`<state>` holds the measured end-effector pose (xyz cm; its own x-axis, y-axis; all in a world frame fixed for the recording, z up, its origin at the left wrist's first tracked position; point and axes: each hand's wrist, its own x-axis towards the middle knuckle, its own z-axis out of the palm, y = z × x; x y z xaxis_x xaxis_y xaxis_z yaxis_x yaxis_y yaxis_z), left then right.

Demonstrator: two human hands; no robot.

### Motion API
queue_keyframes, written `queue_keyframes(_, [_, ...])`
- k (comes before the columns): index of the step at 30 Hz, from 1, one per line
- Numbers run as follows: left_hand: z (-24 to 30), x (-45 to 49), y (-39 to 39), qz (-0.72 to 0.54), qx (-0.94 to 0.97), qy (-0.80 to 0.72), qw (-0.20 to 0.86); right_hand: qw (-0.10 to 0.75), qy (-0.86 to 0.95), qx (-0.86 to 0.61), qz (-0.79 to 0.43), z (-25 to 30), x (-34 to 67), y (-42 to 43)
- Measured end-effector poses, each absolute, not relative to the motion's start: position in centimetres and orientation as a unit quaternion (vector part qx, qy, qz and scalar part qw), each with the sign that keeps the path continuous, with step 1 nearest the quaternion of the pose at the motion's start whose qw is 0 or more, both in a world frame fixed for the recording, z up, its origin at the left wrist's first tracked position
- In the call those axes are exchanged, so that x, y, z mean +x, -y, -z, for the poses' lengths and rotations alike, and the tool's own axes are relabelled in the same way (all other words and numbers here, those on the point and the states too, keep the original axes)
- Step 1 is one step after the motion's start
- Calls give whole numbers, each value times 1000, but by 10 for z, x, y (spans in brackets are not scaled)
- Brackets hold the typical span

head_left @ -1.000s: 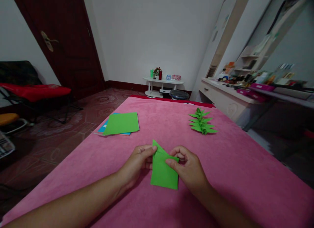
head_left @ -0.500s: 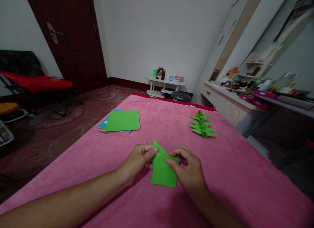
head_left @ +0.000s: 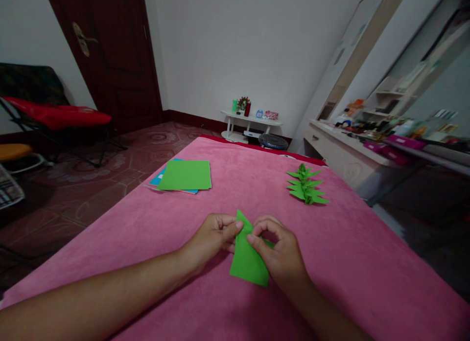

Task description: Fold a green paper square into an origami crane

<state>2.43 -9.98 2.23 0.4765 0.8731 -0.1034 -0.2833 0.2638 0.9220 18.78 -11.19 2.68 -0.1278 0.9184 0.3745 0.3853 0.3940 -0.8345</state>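
Note:
A partly folded sheet of green paper is held up just above the pink cloth, its pointed corner at the top. My left hand pinches its upper left edge between thumb and fingers. On the other side my right hand is closed on the paper near its middle, thumb in front and fingers curled behind the fold. A small green flap sticks out beside the right fingers, and part of the fold is hidden by them.
On the pink cloth, a stack of square paper, green on top, lies at the left. Several folded green paper pieces stand in a row at the right. A dressing table with bottles stands beyond the right edge.
My right thumb and fingers have moved from the paper's right corner toward its middle fold. The sheet has tilted slightly. The whole view has shifted a little.

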Motion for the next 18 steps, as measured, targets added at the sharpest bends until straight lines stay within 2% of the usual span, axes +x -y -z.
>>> queue_keyframes(14, [-23, 25, 103, -414, 454, -264, 744, 502, 649, -501, -276, -29, 187, 114])
queue_keyframes(18, [-24, 26, 102, -453, 427, -306, 721, 545, 573, -517, -328, -31, 187, 113])
